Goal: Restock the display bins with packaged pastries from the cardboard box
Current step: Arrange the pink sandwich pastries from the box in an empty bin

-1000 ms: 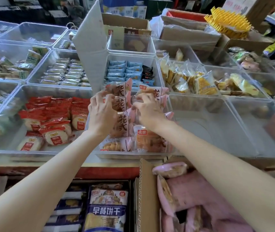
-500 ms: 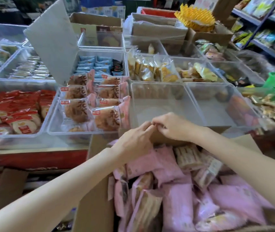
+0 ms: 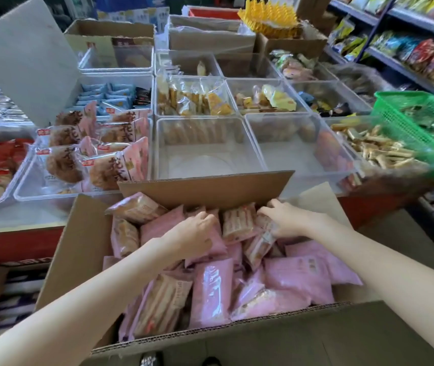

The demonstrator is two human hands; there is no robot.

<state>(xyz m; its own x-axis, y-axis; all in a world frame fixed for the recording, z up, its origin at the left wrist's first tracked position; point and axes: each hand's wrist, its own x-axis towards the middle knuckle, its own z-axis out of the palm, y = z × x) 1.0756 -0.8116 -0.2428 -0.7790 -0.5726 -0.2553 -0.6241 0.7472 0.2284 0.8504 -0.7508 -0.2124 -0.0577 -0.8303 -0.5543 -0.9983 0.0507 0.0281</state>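
Your display table of clear bins (image 3: 253, 143) fills the far half of the view, and it now sits farther from you than half a second ago, when the bins lay close under your wrists. The cardboard box (image 3: 205, 190) takes up the near half, open, its far flap standing between the bins and your hands; more of its near wall shows than before. It is heaped with pink packaged pastries (image 3: 297, 278), lying flat and tilted in no order.

The bin of restocked pastries (image 3: 97, 151), far left of the box, holds rows of pink-edged packs standing on edge, as it did earlier. The clear bin just right of it is bare at the bottom. A green basket (image 3: 419, 120) sits far right, more of it in view now.

Your hands have dropped from the box's far rim down into the heap and have parted; before, their fingertips met. Your left hand (image 3: 197, 233) rests palm down on a pink pack, fingers curled over its far edge. Your right hand (image 3: 284, 220) lies near the far right corner of the box, fingers bent around a clear-fronted pastry pack (image 3: 259, 241) that tilts beneath it; whether they fully pinch it you cannot tell.
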